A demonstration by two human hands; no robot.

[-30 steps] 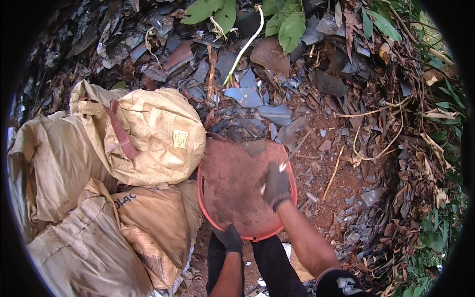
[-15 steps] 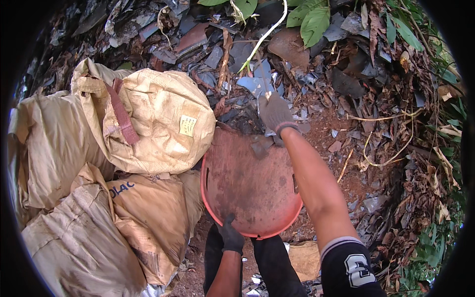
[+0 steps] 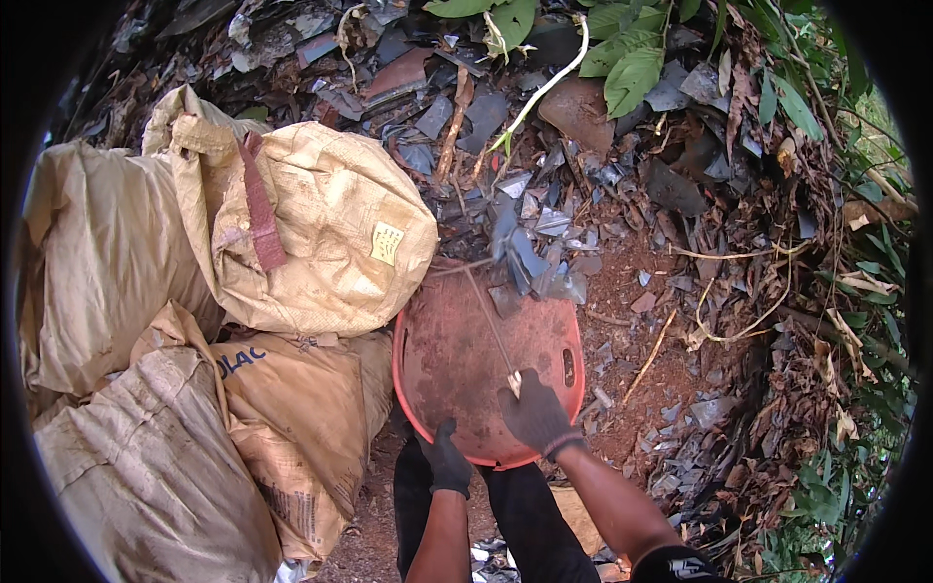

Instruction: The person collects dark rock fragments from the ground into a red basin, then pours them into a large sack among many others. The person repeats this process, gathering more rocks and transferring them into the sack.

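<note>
My right hand (image 3: 536,413), in a dark glove, is closed around the pale handle end of a thin rod tool (image 3: 491,321) with a crosswise head. The rod reaches away over a shallow red plastic scoop pan (image 3: 437,325), and its head lies near the pan's far edge. My left hand (image 3: 447,461), also gloved, grips the near rim of the pan, thumb on the inside. Several bluish-grey shiny shards (image 3: 522,255) are at the pan's far edge, some blurred by motion. The pan's floor is dirt-stained, and a slot handle shows on each side.
Bulging beige woven sacks (image 3: 330,223) and brown paper sacks (image 3: 301,413) crowd the left side. Beyond the pan lies a heap of dark flat shards (image 3: 486,117) mixed with dry leaves. Reddish soil (image 3: 632,340) and green plants (image 3: 841,496) are to the right.
My right hand has drawn back toward me with the rod tool, from beyond the pan to its near right part. Shards have moved to the pan's far edge. My left hand keeps its grip.
</note>
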